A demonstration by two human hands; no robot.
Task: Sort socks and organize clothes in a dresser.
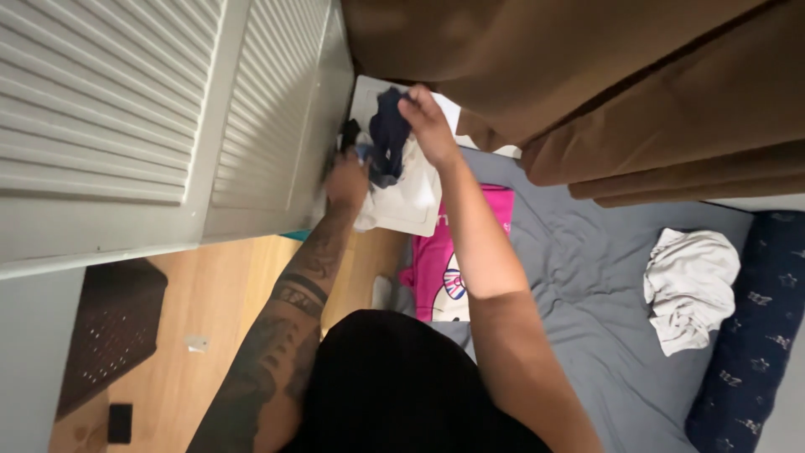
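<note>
Both arms reach away from the body toward the far end of the bed. Right hand (429,126) is raised, fingers pressed together in a pinch on the top of a dark navy garment (387,134), which hangs limp beneath the grip. Left hand (346,180), on a tattooed forearm, sits lower and to the left, against the white cloth (408,195); its fingers are hidden, so I cannot tell whether they are closed or spread.

Tight quarters. A white louvered door (159,109) stands just left of the left hand, nearly touching it. Brown curtains (604,84) hang just right of and beyond the right hand. Open room lies to the right, across the grey bedsheet (587,277), and near-left over the wooden floor (210,335).

The navy garment is small, crumpled, and dark against the white cloth behind it, with a bit of blue showing at its left edge. A pink printed shirt (457,252) lies flat nearer the body. A bunched white garment (689,285) sits well apart on the right, beside a navy patterned pillow (755,335). A dark woven basket (113,327) stands on the floor, near left.
</note>
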